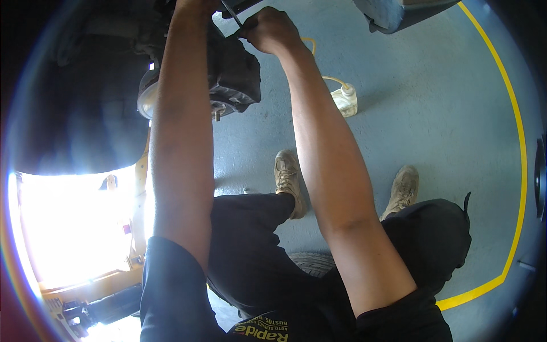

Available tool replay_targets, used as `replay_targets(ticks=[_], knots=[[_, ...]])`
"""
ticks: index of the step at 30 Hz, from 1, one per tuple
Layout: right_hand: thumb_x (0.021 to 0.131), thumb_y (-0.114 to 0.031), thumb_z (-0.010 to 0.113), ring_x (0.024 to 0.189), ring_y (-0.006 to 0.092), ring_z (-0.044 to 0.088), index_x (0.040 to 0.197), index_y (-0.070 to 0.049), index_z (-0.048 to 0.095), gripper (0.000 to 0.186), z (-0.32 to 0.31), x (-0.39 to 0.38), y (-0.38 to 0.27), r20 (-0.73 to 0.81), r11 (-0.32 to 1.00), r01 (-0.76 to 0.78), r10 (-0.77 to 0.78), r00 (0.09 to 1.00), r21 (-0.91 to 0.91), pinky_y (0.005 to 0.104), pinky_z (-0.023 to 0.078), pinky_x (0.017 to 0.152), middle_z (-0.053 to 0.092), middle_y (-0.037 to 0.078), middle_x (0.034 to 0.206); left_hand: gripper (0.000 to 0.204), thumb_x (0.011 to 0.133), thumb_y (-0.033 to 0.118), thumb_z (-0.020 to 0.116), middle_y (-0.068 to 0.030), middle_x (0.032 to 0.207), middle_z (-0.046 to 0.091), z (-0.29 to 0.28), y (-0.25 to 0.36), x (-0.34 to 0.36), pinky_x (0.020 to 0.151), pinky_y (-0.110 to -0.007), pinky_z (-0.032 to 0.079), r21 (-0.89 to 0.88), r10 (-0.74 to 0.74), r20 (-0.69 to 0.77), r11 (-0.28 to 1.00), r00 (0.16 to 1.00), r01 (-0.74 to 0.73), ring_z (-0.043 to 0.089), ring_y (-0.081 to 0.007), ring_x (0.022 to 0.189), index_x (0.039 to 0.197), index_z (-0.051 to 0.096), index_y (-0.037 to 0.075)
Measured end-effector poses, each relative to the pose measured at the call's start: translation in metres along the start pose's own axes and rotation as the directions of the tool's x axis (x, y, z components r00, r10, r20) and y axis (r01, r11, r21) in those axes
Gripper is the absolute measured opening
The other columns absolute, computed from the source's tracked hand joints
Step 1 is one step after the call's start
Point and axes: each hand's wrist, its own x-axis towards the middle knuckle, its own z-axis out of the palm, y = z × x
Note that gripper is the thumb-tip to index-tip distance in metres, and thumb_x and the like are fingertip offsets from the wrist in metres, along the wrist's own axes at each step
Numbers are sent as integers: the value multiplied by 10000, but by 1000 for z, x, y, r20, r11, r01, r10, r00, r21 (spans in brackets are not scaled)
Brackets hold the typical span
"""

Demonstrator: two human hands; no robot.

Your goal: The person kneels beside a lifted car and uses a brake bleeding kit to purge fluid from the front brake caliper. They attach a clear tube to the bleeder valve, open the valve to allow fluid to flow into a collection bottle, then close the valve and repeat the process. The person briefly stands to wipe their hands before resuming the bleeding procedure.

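Observation:
My right hand (270,29) is closed around the end of a thin metal rod-like tool (231,13) at the top of the head view. The tool's other end runs up out of the picture, so its exact kind is hidden. My left hand (198,3) is cut off by the upper edge, and its fingers do not show. Below the hands, partly behind my left forearm, a black cover-like bundle (235,71) sits over a wheel hub. The hub's brake disc (148,100) shows on both sides of that forearm, with a stud (217,115) pointing down.
A translucent bottle (346,101) with a yellow hose stands on the blue-grey floor (444,125), right of my right forearm. Dark vehicle bodywork (74,114) fills the left. A tyre (312,262) lies beneath me. A yellow line (519,148) curves along the right.

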Motion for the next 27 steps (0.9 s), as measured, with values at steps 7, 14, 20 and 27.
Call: replay_targets(ticks=[7,14,20,27], knots=[[962,-359,755,1010,305,757,970,-164,862,223,2,2,3,14,997,35,-34,999,-67,410,566,963,814,78,1043,372,1100,512,519,70,652,379,0,0,3,434,-265,272,62,29,-47,998,998,-26,337,-78,490,877,535,215],[969,-318,733,983,299,762,958,-175,864,194,9,-1,14,-71,987,137,-131,989,89,400,571,946,817,57,1029,360,1122,433,503,58,626,409,-20,-8,20,414,-281,266,23,136,-28,991,990,-135,335,-81,465,853,550,198],[956,-313,762,979,293,761,963,-168,863,177,10,0,12,-76,994,93,-89,993,53,408,564,959,816,68,1013,338,1107,391,546,46,630,433,-14,-12,22,436,-270,314,93,139,-109,987,984,-129,383,-83,470,874,590,150],[871,-345,803,967,437,718,886,-46,779,300,18,3,14,-160,996,81,-74,984,40,525,574,867,747,231,967,298,1091,358,582,34,676,490,3,-10,12,467,-284,341,93,216,-163,975,963,-203,429,-90,518,927,652,120]])
